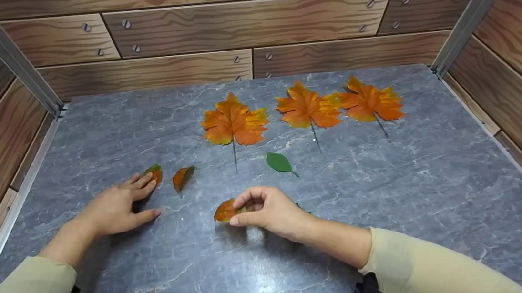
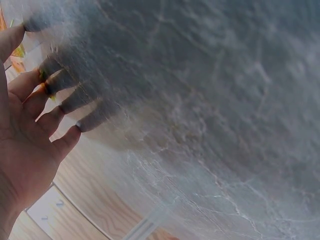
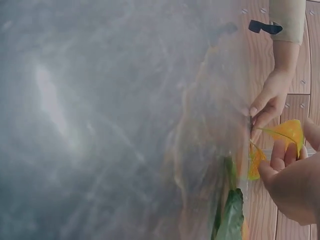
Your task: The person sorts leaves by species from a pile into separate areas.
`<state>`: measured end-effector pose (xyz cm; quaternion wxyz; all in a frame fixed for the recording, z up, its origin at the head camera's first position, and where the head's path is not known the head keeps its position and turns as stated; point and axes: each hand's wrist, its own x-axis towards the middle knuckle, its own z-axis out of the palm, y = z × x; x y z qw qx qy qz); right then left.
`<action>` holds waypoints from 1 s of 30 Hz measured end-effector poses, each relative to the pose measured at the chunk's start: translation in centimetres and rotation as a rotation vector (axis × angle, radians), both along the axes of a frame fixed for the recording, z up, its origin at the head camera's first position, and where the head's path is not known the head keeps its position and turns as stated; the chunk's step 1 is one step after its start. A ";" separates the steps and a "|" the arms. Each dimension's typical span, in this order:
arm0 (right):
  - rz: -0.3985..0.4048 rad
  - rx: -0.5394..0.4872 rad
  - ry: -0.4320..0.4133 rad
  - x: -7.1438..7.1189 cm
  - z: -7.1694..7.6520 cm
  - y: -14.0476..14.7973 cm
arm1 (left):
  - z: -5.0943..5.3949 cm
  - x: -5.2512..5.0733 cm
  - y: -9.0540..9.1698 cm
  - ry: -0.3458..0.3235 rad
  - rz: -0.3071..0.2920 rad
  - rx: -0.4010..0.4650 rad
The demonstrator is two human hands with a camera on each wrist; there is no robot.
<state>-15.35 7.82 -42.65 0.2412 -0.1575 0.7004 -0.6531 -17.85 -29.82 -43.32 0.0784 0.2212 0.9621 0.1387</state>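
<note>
My right hand [image 1: 274,212] pinches a small orange leaf [image 1: 224,211] between thumb and fingers, just above the grey marbled table. In the right wrist view that held leaf [image 3: 287,132] looks yellow. At the left, my left hand [image 1: 120,205] rests with its fingers extended, fingertips touching a small orange-and-green leaf [image 1: 157,173]. Between the hands lies a curled orange-brown leaf [image 1: 181,178], touched by neither. The left wrist view shows the left hand [image 2: 35,130] with spread fingers partly covering its leaf.
Three large orange maple leaves [image 1: 234,120] lie in a row toward the back, stems toward me. A green leaf [image 1: 279,162] lies below them. Another green leaf [image 1: 301,207] is mostly hidden behind my right wrist. Wood-patterned panels [image 1: 249,23] border the table [image 1: 436,172].
</note>
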 end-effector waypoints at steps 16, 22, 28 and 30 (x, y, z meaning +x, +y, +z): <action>-0.120 -0.044 0.089 -1.9 1.2 0.0 | -0.1 0.0 0.0 -0.002 -0.002 -0.003; -0.178 -0.111 0.068 -3.2 1.9 -0.4 | -0.2 -0.1 0.0 -0.016 0.000 -0.002; -0.223 -0.104 0.045 -4.5 2.4 -1.3 | -0.1 0.0 0.1 -0.018 0.003 -0.003; -0.229 -0.089 0.032 -4.8 2.6 -1.5 | -0.1 0.0 0.1 -0.020 0.004 -0.003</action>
